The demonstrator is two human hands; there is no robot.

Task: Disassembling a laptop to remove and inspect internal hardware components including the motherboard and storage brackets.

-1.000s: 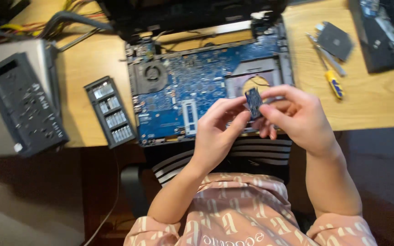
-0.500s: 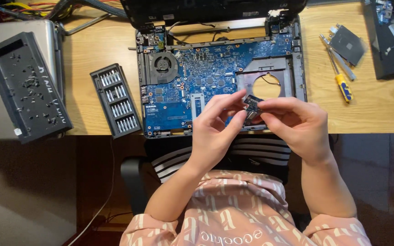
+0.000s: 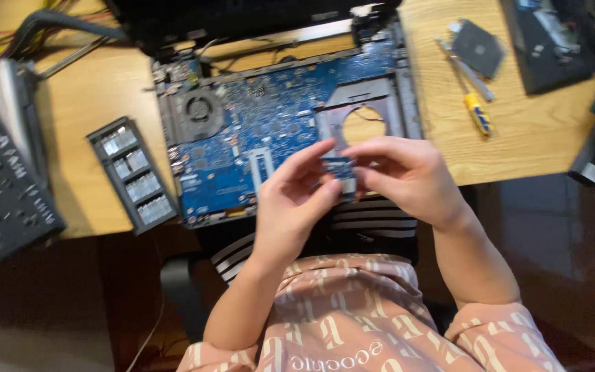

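My left hand [image 3: 296, 200] and my right hand [image 3: 408, 176] meet in front of my chest, and both pinch a small blue circuit board [image 3: 339, 170] between their fingertips. Its blue face is turned up toward me, and fingers cover its edges. Just beyond the hands lies an opened laptop base with a blue mainboard [image 3: 256, 131], a round fan [image 3: 197, 114] at its left and a grey metal bracket with a round hole [image 3: 363, 117] at its right.
A wooden desk [image 3: 91, 96] carries a black screw tray with compartments [image 3: 132, 173], a dark laptop cover panel [image 3: 1, 186] at left, a yellow-handled screwdriver [image 3: 473, 103], a small dark drive [image 3: 478, 47] and black devices [image 3: 552, 41] at right. Cables [image 3: 49, 24] run at back left.
The small board has turned from its dark side to its blue face between my fingers. Both hands have stayed together over the desk's front edge while the view shifted slightly.
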